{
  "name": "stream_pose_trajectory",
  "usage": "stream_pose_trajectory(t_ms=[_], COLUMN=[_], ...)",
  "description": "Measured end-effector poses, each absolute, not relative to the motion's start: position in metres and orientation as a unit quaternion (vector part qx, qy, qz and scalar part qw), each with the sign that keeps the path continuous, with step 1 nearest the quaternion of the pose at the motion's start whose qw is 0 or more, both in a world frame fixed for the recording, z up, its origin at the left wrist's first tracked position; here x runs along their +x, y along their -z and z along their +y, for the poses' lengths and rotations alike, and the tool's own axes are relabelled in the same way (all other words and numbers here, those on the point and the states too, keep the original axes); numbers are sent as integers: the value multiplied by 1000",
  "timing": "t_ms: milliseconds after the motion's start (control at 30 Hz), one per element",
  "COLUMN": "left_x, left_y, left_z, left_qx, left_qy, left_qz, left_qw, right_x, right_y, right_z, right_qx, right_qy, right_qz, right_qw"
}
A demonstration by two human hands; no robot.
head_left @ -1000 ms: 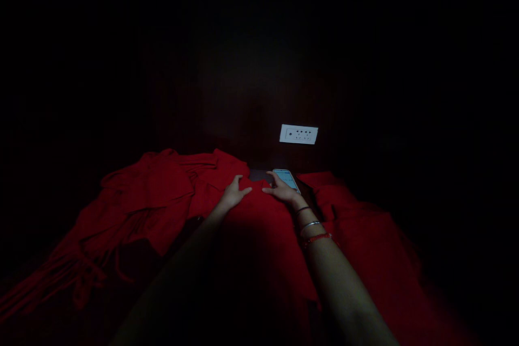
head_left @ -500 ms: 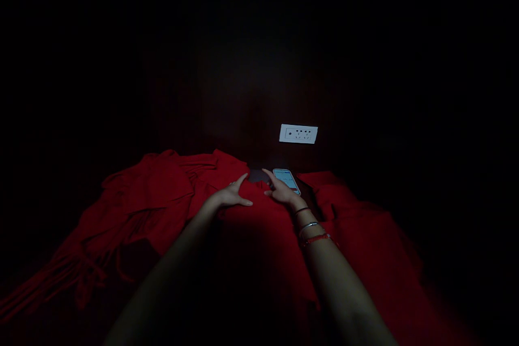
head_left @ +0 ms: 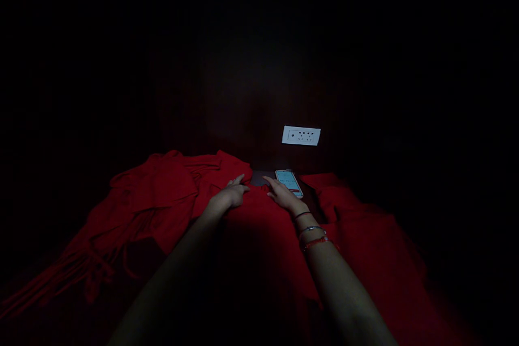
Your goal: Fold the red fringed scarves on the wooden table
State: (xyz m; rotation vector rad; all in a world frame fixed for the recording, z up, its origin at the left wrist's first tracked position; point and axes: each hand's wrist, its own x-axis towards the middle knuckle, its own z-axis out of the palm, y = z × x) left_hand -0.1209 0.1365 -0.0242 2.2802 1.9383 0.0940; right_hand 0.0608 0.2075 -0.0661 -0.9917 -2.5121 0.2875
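Note:
A red fringed cloth (head_left: 162,200) lies spread over a dark surface in a very dim room. My left hand (head_left: 229,194) rests on the far edge of its middle fold, fingers stretched out and lying on the fabric. My right hand (head_left: 283,194) lies flat on the same fold a little to the right, fingers extended, with bangles and a red thread at the wrist. A lit phone (head_left: 289,182) lies just beyond my right hand's fingertips, apart from them. Neither hand holds anything.
A white socket plate (head_left: 301,135) sits on the dark wall behind the phone. More red cloth (head_left: 365,238) runs along the right. Long fringe strands (head_left: 60,281) trail off at the lower left. Everything else is in darkness.
Both hands have settled back down on the far edge of the fold, closer together at the fingertips. My right hand has slid slightly clear of the phone. The view shifted a little.

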Motion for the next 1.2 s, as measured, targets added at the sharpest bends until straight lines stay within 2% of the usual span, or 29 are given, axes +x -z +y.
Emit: stream_pose_trajectory(t_ms=[67, 200, 333, 467, 633, 800, 933, 1100, 1200], left_x=[-111, -106, -112, -113, -108, -103, -102, -106, -113], left_y=[26, 51, 82, 90, 85, 80, 80, 74, 67], left_z=[131, 115, 106, 105, 100, 91, 86, 82, 76], left_qx=[768, 795, 801, 793, 788, 807, 829, 817, 807], left_qy=[-40, 9, -20, -48, -66, -100, -49, -10, 20], left_qz=[636, 593, 596, 606, 612, 573, 555, 575, 588], left_qw=[56, 123, 60, 28, -5, -103, -35, 37, 56], right_x=[62, 66, 72, 76, 71, 67, 60, 54, 57], right_y=[64, 58, 52, 45, 47, 40, 31, 54, 65], right_z=[208, 207, 204, 199, 198, 191, 176, 159, 162], right_qx=[-385, -396, -364, -369, -400, -443, -421, -438, -466], right_qy=[-92, -124, -210, -247, -164, -68, -24, -56, -44], right_qz=[-897, -898, -897, -887, -899, -893, -906, -895, -880], right_qw=[196, 146, 134, 129, 76, 25, 31, -57, -79])
